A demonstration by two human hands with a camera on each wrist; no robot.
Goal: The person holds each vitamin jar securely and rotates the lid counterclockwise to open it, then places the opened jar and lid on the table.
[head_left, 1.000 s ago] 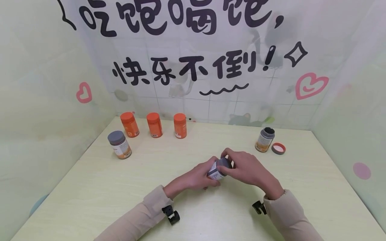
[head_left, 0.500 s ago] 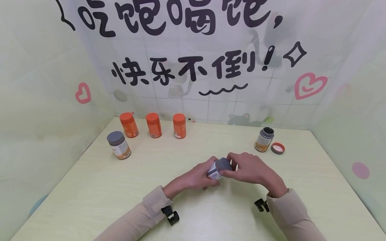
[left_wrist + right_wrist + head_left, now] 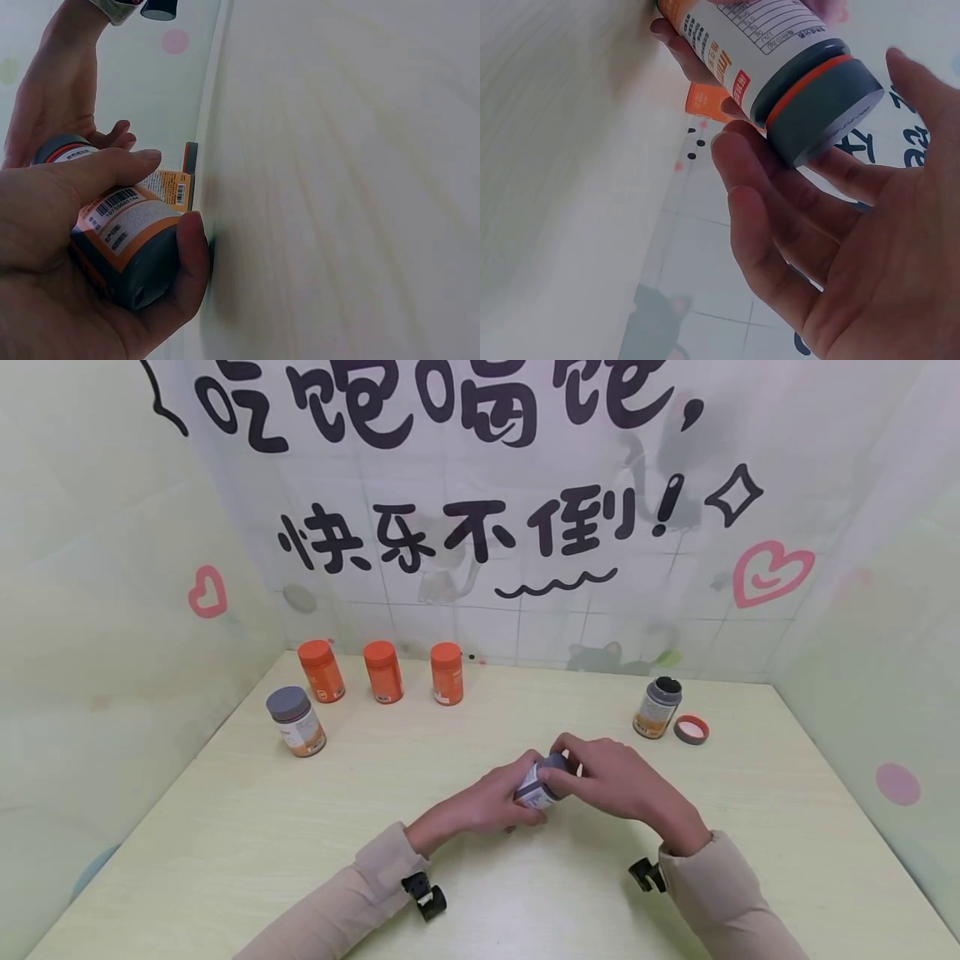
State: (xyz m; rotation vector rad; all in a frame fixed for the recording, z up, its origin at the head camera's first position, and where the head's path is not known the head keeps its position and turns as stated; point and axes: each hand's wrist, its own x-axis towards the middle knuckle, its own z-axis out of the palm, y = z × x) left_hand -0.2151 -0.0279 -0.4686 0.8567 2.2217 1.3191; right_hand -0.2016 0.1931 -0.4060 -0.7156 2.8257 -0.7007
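on the held bottle point(image 3: 133, 238), left wrist view alone shows a barcode point(image 3: 117, 202).

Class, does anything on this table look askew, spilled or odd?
One jar at far right stands out: open, a cap inside-up beside it, while the other standing jars are capped. The tilted jar is in the left hand. No spill shows.

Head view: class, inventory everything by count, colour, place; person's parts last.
Table: 1, pale yellow, foreground
Lidded jars: 3, orange, back left
Grey-capped jar: 1, white, orange, left
Held jar: 1, grey, white, centre
Uncapped jar: 1, grey, white, orange, right
Loose cap: 1, grey, red, beside uncapped jar
Walls: 3, whitish, around table
Wall prints: several, multicoloured, walls
Left hand: 1, bare, round held jar
Right hand: 1, bare, at held jar
Sleeves: 2, beige, bottom
Wrist cameras: 2, black, wrists
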